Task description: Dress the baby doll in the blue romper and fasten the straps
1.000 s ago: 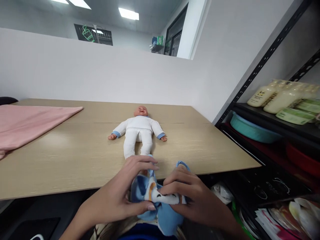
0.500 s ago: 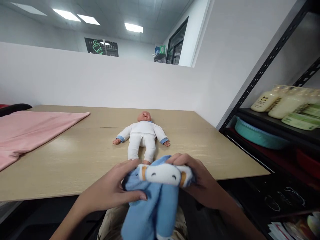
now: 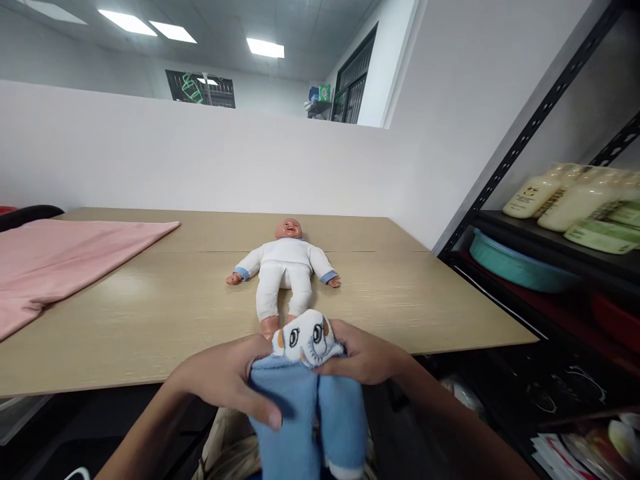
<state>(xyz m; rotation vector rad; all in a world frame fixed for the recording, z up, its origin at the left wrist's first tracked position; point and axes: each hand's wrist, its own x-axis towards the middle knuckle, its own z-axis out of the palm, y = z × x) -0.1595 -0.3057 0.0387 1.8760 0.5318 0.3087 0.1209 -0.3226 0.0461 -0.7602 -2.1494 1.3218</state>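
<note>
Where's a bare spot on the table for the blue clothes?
Bare table wood lies between the pink cloth and the doll, and right of the doll. Crowded: the shelf of bottles, and the doll's feet, where left hand and right hand hold the blue clothes.

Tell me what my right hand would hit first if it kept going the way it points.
Your right hand grips the blue garment. Pushed on forward and slightly left, it would probably meet the doll's feet on the table first, though depth is hard to judge.

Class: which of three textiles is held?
The blue garment, between left hand and right hand; the pink cloth lies on the table, the white suit dresses the doll.
</note>
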